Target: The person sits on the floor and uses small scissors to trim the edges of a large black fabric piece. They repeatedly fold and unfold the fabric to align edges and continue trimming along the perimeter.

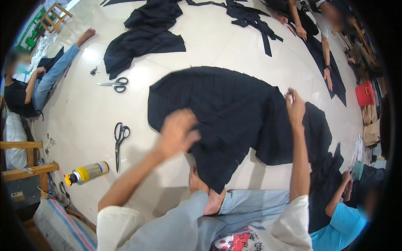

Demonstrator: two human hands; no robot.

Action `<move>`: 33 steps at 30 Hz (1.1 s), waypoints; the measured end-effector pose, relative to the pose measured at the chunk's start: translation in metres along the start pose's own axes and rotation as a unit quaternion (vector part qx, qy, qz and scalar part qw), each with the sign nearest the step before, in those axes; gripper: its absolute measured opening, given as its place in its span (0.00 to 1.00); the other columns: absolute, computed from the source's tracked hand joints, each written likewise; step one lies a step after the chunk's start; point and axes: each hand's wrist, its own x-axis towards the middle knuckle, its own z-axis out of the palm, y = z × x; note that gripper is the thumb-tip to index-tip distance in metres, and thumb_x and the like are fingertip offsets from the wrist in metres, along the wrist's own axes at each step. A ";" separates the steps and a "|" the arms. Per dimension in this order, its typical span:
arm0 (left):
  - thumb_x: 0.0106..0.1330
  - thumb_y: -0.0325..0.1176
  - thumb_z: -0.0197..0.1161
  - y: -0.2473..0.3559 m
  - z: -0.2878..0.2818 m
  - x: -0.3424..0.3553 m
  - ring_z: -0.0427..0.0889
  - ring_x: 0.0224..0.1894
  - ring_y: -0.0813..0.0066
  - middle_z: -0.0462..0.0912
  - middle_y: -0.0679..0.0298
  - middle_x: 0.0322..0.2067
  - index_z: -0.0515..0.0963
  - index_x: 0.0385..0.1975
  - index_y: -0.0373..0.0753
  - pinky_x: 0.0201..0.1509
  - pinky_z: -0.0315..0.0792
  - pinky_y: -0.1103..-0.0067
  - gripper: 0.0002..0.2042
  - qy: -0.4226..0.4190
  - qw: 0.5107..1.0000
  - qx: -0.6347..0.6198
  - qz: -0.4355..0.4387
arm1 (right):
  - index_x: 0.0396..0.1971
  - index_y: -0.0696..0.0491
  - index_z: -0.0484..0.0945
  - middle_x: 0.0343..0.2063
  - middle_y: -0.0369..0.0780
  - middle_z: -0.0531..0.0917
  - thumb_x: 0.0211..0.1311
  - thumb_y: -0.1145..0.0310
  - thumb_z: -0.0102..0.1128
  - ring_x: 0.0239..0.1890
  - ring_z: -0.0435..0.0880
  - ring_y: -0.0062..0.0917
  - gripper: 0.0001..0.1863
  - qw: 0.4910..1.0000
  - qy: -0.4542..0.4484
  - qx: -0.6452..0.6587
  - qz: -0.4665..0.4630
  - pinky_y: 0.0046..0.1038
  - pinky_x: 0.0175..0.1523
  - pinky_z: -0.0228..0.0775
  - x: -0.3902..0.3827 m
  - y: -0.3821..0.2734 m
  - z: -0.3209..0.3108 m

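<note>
A large piece of black cloth (217,113) lies on the floor in front of me, its curved far edge marked by a row of small points. Over its left part hovers my left hand (178,129), blurred, with thumb and fingers apart and nothing seen in it. My right hand (295,105) is raised near the cloth's right corner, fingers pinched around something small and whitish that I cannot make out. To the left lie black-handled scissors (120,87) and, closer to me, black tailor's shears (119,142). My bare feet (214,201) are beside the cloth's near tip.
A yellow spray can (88,172) lies at the left, by a wooden stool (31,171). More black cloth (142,35) is spread at the far side. One person (27,83) sits at far left, another works on cloth at upper right, and one in a blue shirt (343,219) sits near right.
</note>
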 end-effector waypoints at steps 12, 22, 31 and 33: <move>0.54 0.26 0.59 0.047 0.063 -0.088 0.76 0.54 0.58 0.79 0.57 0.45 0.79 0.36 0.36 0.68 0.62 0.65 0.10 -0.155 0.981 -0.109 0.045 | 0.41 0.55 0.79 0.35 0.44 0.86 0.68 0.69 0.56 0.38 0.86 0.37 0.08 0.987 -0.013 0.067 0.145 0.32 0.45 0.75 -0.158 0.000 0.029; 0.74 0.52 0.50 -0.126 -0.072 0.057 0.76 0.58 0.59 0.77 0.45 0.54 0.66 0.57 0.17 0.64 0.66 0.72 0.34 0.244 0.730 -0.489 -0.410 | 0.41 0.53 0.75 0.32 0.46 0.83 0.67 0.69 0.57 0.35 0.84 0.41 0.07 0.992 -0.071 0.052 0.086 0.35 0.41 0.74 -0.143 0.023 0.014; 0.68 0.42 0.62 -0.121 0.010 -0.043 0.82 0.45 0.54 0.81 0.39 0.41 0.74 0.47 0.23 0.52 0.73 0.69 0.23 0.161 0.877 0.081 -0.445 | 0.44 0.50 0.73 0.33 0.45 0.83 0.61 0.71 0.62 0.34 0.84 0.45 0.12 0.993 -0.107 -0.028 0.049 0.40 0.38 0.75 -0.144 0.083 -0.003; 0.69 0.41 0.61 -0.127 -0.001 -0.049 0.80 0.34 0.56 0.81 0.41 0.31 0.75 0.42 0.27 0.41 0.72 0.69 0.18 0.185 0.885 0.045 -0.426 | 0.45 0.50 0.71 0.32 0.46 0.83 0.61 0.72 0.63 0.36 0.84 0.46 0.14 0.989 -0.130 -0.049 0.041 0.41 0.38 0.75 -0.143 0.104 -0.009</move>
